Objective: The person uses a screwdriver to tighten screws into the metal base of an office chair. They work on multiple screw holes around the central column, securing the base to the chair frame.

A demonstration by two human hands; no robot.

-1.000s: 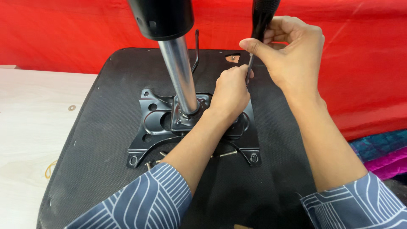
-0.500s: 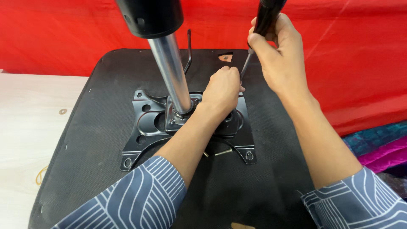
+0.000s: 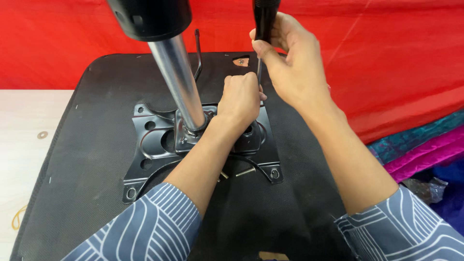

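Observation:
An upturned black chair seat [image 3: 87,159] lies on a pale wooden table [image 3: 24,140]. A black metal mounting plate [image 3: 154,140] sits on the seat, with a shiny gas-lift column [image 3: 176,79] rising from its middle to a black cap [image 3: 150,17]. My right hand [image 3: 290,67] grips the black handle of a screwdriver [image 3: 265,21], held upright over the plate's far right corner. My left hand [image 3: 240,99] is closed around the lower end of the screwdriver shaft against the plate. The tip is hidden by my fingers.
Loose bolts [image 3: 245,171] lie on the seat near the plate's near edge. A black lever [image 3: 198,53] sticks up behind the column. Red cloth [image 3: 386,58] hangs behind. Folded teal and pink fabric [image 3: 415,147] lies at the right. A rubber band [image 3: 18,217] rests on the table.
The view has drifted slightly, so the seat and plate sit a little differently in the frame. My right hand has risen a bit on the screwdriver handle. My left hand stays at the plate.

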